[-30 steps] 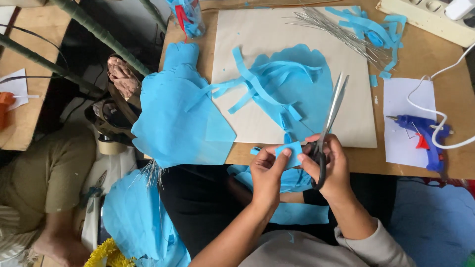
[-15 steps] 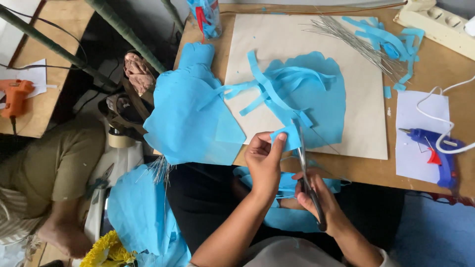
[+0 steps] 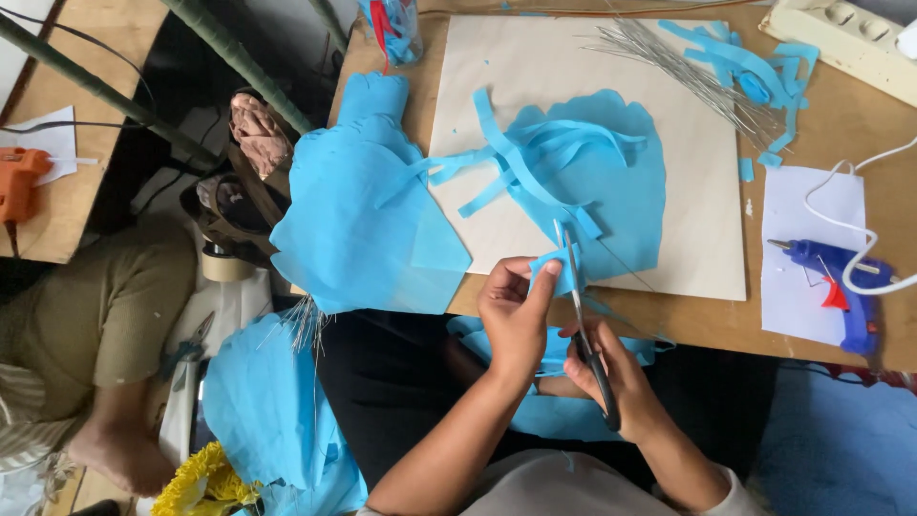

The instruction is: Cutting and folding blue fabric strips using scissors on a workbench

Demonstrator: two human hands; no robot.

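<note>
My left hand (image 3: pixel 513 312) pinches a small blue paper piece (image 3: pixel 551 266) at the near edge of the wooden table (image 3: pixel 850 124). My right hand (image 3: pixel 616 377) grips black-handled scissors (image 3: pixel 581 315), whose blades point away from me and meet the blue piece. Just beyond lie a large blue paper shape (image 3: pixel 611 182) and several cut blue strips (image 3: pixel 521 162) on a pale board (image 3: pixel 564 72). More blue paper lies on my lap (image 3: pixel 554 411), partly hidden by my arms.
A blue glue gun (image 3: pixel 841 282) rests on white paper (image 3: pixel 798 287) at right, its white cord looping back. Thin wires (image 3: pixel 688 72) and blue scraps lie at the far right. Blue sheets (image 3: pixel 358 229) overhang the table's left edge. Another person's leg (image 3: pixel 115 325) is at left.
The view shifted. My right hand swung the scissors from pointing toward me to pointing away, blades now at the blue piece, which my left hand keeps holding.
</note>
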